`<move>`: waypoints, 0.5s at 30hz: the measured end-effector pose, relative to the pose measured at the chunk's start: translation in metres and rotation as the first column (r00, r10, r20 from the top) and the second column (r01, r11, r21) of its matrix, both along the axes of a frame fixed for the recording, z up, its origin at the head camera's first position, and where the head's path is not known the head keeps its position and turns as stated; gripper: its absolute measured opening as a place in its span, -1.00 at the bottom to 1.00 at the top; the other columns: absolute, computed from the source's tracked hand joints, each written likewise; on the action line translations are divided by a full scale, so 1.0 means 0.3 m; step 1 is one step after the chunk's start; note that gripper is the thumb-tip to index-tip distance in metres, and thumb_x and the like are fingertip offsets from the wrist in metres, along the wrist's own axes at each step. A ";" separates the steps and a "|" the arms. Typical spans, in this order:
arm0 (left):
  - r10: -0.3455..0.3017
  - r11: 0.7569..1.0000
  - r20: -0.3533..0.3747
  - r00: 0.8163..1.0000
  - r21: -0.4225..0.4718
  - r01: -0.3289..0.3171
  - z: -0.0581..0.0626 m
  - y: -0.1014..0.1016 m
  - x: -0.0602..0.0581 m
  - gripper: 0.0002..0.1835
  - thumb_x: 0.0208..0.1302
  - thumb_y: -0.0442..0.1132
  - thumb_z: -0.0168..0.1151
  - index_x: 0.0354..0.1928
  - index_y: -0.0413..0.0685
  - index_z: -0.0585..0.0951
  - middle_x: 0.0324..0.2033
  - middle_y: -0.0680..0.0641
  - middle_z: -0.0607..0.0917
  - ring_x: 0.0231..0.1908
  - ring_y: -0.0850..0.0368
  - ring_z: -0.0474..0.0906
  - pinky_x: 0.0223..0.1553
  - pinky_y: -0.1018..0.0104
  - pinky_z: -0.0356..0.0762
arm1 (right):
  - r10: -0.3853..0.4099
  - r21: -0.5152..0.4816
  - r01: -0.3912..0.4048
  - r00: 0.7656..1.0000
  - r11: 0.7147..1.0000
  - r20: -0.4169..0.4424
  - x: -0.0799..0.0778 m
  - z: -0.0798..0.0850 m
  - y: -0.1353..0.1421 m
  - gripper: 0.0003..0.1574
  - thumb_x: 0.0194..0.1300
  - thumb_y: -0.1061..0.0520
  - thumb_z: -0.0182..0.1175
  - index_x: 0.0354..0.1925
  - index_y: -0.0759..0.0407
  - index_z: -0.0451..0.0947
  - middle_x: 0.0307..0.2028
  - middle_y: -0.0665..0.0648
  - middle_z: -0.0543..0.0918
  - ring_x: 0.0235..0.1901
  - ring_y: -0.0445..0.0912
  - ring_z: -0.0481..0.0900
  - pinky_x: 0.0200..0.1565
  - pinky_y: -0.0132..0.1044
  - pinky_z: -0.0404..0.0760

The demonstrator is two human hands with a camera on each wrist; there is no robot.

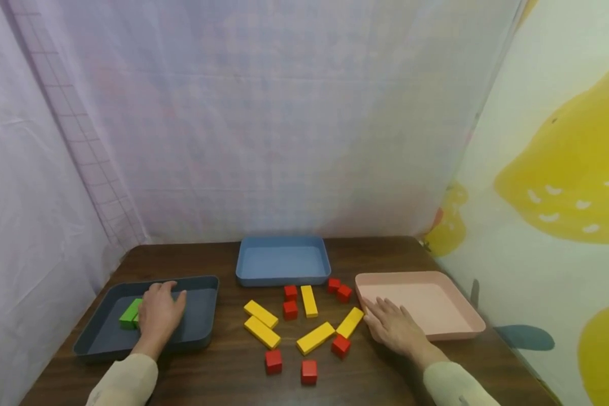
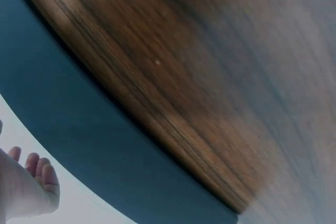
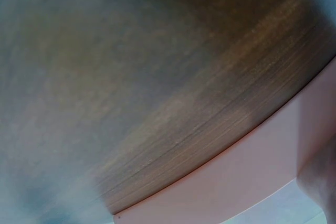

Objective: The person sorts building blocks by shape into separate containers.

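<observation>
Over the dark blue-grey tray (image 1: pixel 201 304) on the left is my left hand (image 1: pixel 158 314), beside green blocks (image 1: pixel 129 313); its fingers look loosely bent, and nothing shows in its grasp. The blocks are partly hidden behind it. In the left wrist view that hand (image 2: pixel 26 190) appears beyond the tray wall (image 2: pixel 79 114), with loose fingers. My right hand (image 1: pixel 392 326) reaches across the near left corner of the pink tray (image 1: pixel 436 304), fingers extended and holding nothing. Close to its fingertips lie a yellow block (image 1: pixel 350 322) and a red cube (image 1: pixel 341 345).
A blue tray (image 1: pixel 284 262) stands at the back centre. Several yellow blocks (image 1: pixel 261 331) and red cubes (image 1: pixel 273 361) are scattered on the dark wooden table (image 1: pixel 223 380) between the trays. Curtains hang behind and along both sides.
</observation>
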State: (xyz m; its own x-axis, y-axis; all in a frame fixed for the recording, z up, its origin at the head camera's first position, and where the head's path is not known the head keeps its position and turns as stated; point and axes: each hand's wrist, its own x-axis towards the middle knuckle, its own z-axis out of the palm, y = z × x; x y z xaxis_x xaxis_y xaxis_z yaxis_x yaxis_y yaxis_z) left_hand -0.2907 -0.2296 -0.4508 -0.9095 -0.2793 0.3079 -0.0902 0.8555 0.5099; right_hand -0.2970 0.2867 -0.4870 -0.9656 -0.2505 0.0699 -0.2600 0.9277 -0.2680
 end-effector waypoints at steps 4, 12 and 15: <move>-0.095 0.995 0.023 0.995 -0.018 0.095 0.000 0.026 -0.003 -0.48 0.37 -0.14 0.18 0.22 -0.38 0.48 0.13 -0.50 0.44 0.13 -0.46 0.35 0.05 -0.34 0.31 | -0.001 -0.002 0.001 1.000 1.000 0.002 -0.005 0.001 -0.001 -0.28 0.55 -0.30 -0.23 0.48 -0.02 0.25 0.43 0.34 0.26 0.44 0.30 0.10 0.35 0.38 -0.08; -0.272 0.956 0.080 0.959 -0.095 0.279 -0.024 0.081 -0.021 -0.36 0.37 -0.05 0.22 0.31 -0.38 0.41 0.27 -0.48 0.38 0.27 -0.45 0.26 0.19 -0.40 0.23 | 0.006 0.001 -0.006 1.000 1.000 -0.007 -0.008 0.003 0.000 -0.28 0.56 -0.29 -0.22 0.48 -0.01 0.27 0.42 0.35 0.28 0.43 0.32 0.11 0.35 0.39 -0.06; -0.303 0.939 0.138 0.943 -0.128 0.320 -0.040 0.096 -0.026 -0.28 0.38 0.05 0.20 0.36 -0.36 0.37 0.34 -0.47 0.30 0.35 -0.46 0.15 0.24 -0.44 0.12 | 0.011 0.009 -0.011 1.000 1.000 -0.009 -0.007 0.002 0.001 -0.28 0.55 -0.29 -0.21 0.48 -0.01 0.27 0.42 0.35 0.28 0.43 0.32 0.12 0.34 0.39 -0.06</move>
State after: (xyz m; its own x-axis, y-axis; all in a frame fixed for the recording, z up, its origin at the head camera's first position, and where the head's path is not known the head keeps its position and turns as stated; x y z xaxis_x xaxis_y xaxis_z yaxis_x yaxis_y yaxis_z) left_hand -0.2985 -0.2008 -0.4628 -0.9751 0.0641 0.2122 0.1426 0.9144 0.3789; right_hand -0.2991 0.2870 -0.4865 -0.9621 -0.2618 0.0763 -0.2727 0.9270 -0.2573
